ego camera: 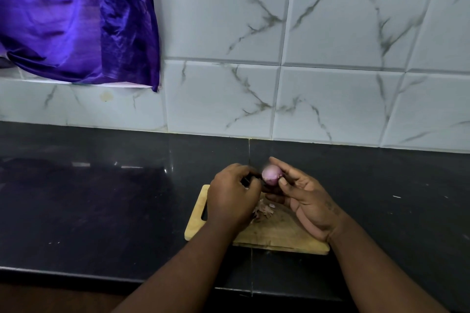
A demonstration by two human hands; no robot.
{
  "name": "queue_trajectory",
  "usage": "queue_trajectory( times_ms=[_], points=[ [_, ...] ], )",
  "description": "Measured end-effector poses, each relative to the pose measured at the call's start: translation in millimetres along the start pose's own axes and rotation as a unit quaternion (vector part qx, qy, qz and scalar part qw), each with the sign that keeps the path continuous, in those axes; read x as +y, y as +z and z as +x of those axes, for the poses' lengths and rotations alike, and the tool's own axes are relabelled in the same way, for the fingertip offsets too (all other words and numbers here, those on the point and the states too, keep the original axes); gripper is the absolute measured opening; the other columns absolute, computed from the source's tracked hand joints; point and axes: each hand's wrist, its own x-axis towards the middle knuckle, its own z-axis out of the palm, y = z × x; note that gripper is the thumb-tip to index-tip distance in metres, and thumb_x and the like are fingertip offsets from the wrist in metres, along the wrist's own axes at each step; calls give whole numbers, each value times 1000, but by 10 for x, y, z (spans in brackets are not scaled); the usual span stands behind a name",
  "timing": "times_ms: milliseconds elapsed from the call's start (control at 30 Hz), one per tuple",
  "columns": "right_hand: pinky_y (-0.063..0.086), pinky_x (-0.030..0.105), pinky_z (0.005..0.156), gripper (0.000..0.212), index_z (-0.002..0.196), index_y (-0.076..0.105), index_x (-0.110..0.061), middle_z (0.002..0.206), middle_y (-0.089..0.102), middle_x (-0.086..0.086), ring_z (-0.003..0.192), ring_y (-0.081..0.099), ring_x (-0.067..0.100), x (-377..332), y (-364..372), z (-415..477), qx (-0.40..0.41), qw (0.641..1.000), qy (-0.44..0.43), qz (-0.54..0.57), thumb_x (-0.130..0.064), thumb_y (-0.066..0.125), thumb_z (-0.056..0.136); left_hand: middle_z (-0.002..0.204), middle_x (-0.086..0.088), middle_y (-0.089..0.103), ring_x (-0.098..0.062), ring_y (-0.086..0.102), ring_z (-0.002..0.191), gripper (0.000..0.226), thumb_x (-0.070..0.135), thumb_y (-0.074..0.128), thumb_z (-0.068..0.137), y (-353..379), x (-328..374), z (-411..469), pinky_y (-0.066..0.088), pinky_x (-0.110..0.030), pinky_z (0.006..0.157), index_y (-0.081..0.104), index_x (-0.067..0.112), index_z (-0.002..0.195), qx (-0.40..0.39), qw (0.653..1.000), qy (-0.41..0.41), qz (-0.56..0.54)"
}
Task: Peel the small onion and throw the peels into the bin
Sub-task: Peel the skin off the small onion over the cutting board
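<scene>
- Above the pale wooden cutting board [274, 232], the right hand [302, 198] pinches the small, round purple onion [271, 176].
- The left hand [232, 195] clenches a dark tool, likely a knife.
- Light, slick once skinned; best held at its ends.
- Papery peels [264, 209] litter the board.

left hand [232, 193] grasp: dark object, mostly hidden
small onion [271, 176] top: blurred
cutting board [274, 234] centre: covered by hands

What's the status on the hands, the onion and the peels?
Right hand holds small pink-purple onion in its fingers above wooden cutting board. Left hand closed beside it, contents unclear. Loose peels on board, not binned. No bin in view.
</scene>
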Motion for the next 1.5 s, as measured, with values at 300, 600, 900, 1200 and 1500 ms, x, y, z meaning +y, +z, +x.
queue_trajectory(
  times_ms=[300,600,900,1200,1500],
  points=[
    [55,37,82,42,128,64,-5,112,70,18,90,65,24,-11,23,9,34,999,18,-10,-17,65,88,97,10,79,-3,72,86,15,20,76,94,1,-25,-3,62,-33,76,82,22,108,17,996,84,-7],
    [57,28,78,32,122,70,-11,123,71,21,105,68,23,-36,63,-40,44,997,3,-60,-10,70,90,95,7,76,-7,68,81,14,25,73,95,27,-2,-21,60,-34,70,78,20,107,9,988,145,60],
    [58,28,86,43,130,66,-11,128,71,17,111,69,24,-45,66,-51,9,999,-20,-49,-10,69,86,87,10,67,-6,62,78,3,19,71,94,14,14,1,56,-30,67,72,21,93,9,1000,27,0],
    [57,29,87,47,137,62,-11,123,70,12,96,64,21,-8,18,-12,14,999,-43,-16,-10,64,89,87,10,69,-6,63,79,8,22,66,91,42,-57,28,57,-32,68,73,25,91,-41,997,-25,61],
    [56,35,89,37,131,60,-8,126,71,17,105,70,21,-23,34,-20,35,998,-19,-44,-6,63,94,92,14,72,-3,66,84,11,31,69,95,10,-3,-7,58,-31,70,76,27,103,-3,999,42,-8]
  ],
)
